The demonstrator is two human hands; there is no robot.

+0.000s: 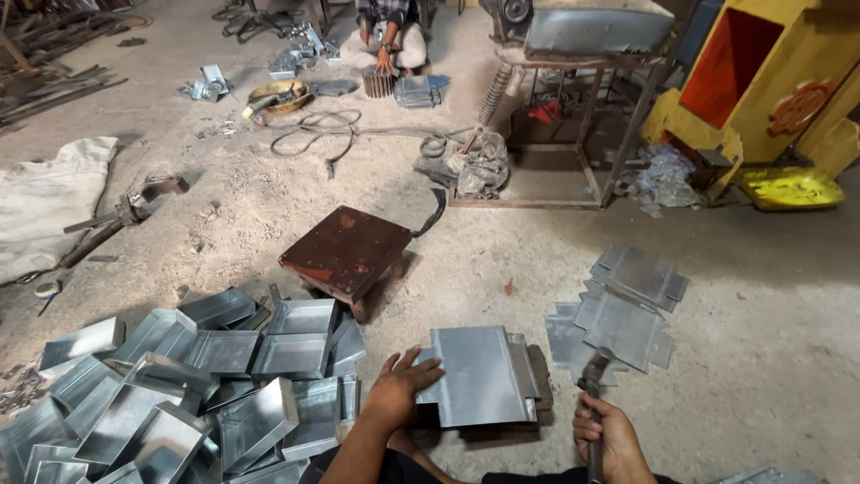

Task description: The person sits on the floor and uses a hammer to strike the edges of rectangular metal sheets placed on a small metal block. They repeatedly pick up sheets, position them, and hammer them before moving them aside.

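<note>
— While the left hand (pixel 394 390) lies flat, what is under it?
— A bent metal sheet (pixel 481 374) on the floor, near and middle. The fingers are spread on its left edge, pressing, not curled round it. The sheet seems to rest on a dark block (pixel 540 376) that shows at its right side.
— And the right hand (pixel 607 437)?
— Its grip is clamped on the handle of a hammer (pixel 593 376), just right of the sheet. The hammer's head points far, above a stack of flat cut blanks (pixel 627 309) on the floor.
— What lies to the left?
— A heap of folded metal trays (pixel 215 376), near left, close to the left arm.
— Anything farther off?
— A low rusty stool (pixel 347 251) beyond the sheet. Farther still, another person (pixel 387 36) sits on the floor, hands on a small ribbed part. A yellow machine (pixel 761 81) stands far right.
</note>
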